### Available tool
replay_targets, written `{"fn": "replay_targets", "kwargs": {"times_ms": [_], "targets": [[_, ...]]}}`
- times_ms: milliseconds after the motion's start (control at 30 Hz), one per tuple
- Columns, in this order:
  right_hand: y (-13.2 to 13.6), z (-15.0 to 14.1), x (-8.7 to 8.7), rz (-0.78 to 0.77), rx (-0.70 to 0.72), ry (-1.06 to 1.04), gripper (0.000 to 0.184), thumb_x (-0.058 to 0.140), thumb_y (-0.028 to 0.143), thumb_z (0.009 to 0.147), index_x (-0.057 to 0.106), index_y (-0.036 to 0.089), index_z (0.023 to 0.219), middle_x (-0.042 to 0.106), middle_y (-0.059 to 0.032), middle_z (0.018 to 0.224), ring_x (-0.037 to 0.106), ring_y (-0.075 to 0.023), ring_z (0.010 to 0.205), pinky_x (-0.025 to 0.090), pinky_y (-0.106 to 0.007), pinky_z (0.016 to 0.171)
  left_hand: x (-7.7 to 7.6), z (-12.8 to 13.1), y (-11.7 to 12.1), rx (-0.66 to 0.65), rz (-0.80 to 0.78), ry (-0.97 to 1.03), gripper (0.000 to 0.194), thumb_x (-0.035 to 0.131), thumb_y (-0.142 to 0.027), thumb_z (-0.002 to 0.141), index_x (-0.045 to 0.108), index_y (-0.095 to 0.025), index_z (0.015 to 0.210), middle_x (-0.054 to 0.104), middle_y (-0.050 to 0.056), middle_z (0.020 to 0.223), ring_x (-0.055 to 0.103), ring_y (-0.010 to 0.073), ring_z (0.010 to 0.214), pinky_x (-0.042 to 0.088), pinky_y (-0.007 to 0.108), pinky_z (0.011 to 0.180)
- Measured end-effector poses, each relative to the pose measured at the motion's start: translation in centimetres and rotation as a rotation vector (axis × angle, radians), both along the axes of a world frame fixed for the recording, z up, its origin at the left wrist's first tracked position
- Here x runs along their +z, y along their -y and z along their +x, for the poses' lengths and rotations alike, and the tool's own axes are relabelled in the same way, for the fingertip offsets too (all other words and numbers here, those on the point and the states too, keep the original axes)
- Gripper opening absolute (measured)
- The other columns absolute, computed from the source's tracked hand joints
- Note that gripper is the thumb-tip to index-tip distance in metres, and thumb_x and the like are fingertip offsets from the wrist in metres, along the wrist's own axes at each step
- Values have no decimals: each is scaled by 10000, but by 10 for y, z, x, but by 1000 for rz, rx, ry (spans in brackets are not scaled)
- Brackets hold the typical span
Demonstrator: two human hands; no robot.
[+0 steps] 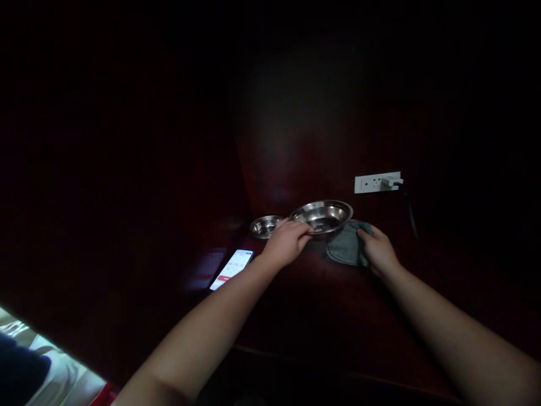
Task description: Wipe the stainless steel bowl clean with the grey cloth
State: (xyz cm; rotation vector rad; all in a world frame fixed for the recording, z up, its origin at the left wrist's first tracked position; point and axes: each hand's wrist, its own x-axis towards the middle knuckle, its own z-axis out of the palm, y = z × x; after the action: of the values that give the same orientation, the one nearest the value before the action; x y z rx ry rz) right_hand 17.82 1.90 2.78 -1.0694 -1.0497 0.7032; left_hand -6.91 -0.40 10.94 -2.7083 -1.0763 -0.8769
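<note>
A shiny steel bowl [324,213] is gripped at its near left rim by my left hand [288,241], with the fingers over the edge. The bowl appears raised and slightly tilted. To its right, my right hand [377,248] pinches a grey-green cloth [347,246], thumb on top. The cloth hangs beside and under the bowl's right side; whether it touches the bowl I cannot tell. Behind my left hand, a second steel bowl [262,226] rests on the dark red surface, its right part hidden by the hand.
A lit phone [234,268] lies left of my left forearm, partly covered by it. On the back wall is a white power socket [372,182] with a plug and a dark cable [411,217] hanging down. Dark panels enclose the left and back. Pale fabric [57,369] shows at lower left.
</note>
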Motion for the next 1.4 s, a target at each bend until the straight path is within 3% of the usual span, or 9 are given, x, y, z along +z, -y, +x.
{"fn": "replay_targets", "kwargs": {"times_ms": [200,367,467,767,1000,1067,1133,1267,1400], "targets": [[26,-9,17,-270,236,-405,173,643,366,729,682,230,828,736,-46,803,689,-229,776,567,-345,704,-40,17,24,-229,46,-134,195,476,-241,887,639,-249,995,669,11,1003,544,162,1046,278,392,1100],[40,-6,32,-337,424,-516,549,351,671,839,666,227,911,747,-82,890,670,-290,982,523,-456,867,-43,11,22,-263,73,-229,241,487,-189,867,633,-265,1043,653,18,1036,513,171,1096,210,421,1140],[41,-2,35,-363,461,-478,522,346,637,859,651,228,968,749,-80,886,666,-289,1002,498,-465,906,-44,6,20,-223,34,-229,241,498,-178,853,635,-266,1032,647,13,1055,502,170,1112,188,441,1150],[37,-4,32,-206,396,-197,409,388,527,843,635,209,917,736,-83,800,694,-278,858,538,-416,771,-55,25,23,-210,-146,-165,301,537,-223,819,610,-263,1108,629,41,1141,514,208,1161,189,503,1136],[31,0,26,-237,237,-246,75,489,259,686,551,221,702,604,-15,514,613,-194,515,526,-316,535,-66,29,3,-93,-147,290,542,625,-285,761,490,-240,1284,314,100,1501,193,274,1427,172,502,1153],[30,-2,22,-230,196,-246,44,506,209,648,522,224,686,565,16,473,567,-165,446,495,-282,478,-73,29,-6,-58,-271,597,653,572,-334,808,318,-229,1401,244,129,1532,258,251,1408,273,463,1122],[28,-6,18,-222,185,-230,116,528,176,624,546,217,731,572,31,482,563,-156,441,476,-265,456,-79,31,-11,-102,-584,914,612,429,-396,887,201,-265,1439,342,125,1490,420,227,1317,409,450,1023],[24,-12,6,-183,188,-40,248,562,180,636,623,193,877,680,0,657,646,-185,604,522,-295,575,-85,34,-7,-289,-1231,1210,622,180,-593,900,410,-220,1343,589,146,1257,609,260,1086,538,452,811],[20,-10,-2,-150,55,292,251,598,290,714,660,189,935,724,-50,865,669,-221,798,523,-351,737,-87,40,-2,-171,-1364,1320,412,499,-375,836,550,-117,1152,695,132,942,672,234,884,556,384,756]]}}
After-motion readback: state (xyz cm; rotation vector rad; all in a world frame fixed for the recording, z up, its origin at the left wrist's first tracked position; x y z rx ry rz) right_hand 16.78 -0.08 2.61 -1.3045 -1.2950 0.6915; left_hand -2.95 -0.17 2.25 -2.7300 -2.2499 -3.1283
